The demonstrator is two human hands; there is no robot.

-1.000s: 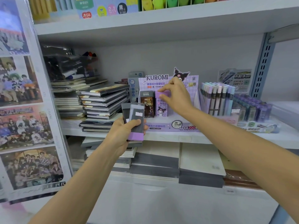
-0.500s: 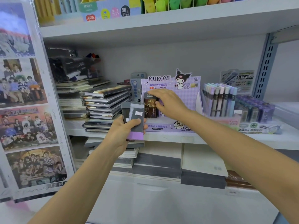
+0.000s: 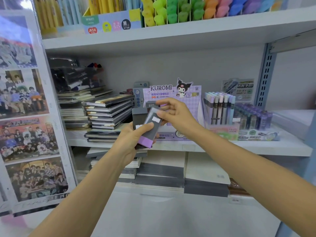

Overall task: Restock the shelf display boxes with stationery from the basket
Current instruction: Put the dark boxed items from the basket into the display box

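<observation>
Head view, set against half a second ago: right hand [image 3: 177, 115] pulled back from the KUROMI display box [image 3: 192, 101] to the stack of lead packs [image 3: 147, 132], fingers [image 3: 163, 115] curled and pinching the top of the front pack, which tilts to the right. Left hand [image 3: 130, 141] raised a little, gripping the stack's lower end as before, thumb across the front. Stack held near the display box, in front of it and covering its left slots; probably two or three packs, hard to count. White shelf [image 3: 277, 147] under the box, grey back wall behind. Piled notebooks [image 3: 109, 108] to the left, pen display [image 3: 219, 106] just right of the box, photo posters [image 3: 25, 117] on the near left panel, coloured stationery [image 3: 179, 12] on the upper shelf, paper pads [image 3: 205, 171] stacked below.
</observation>
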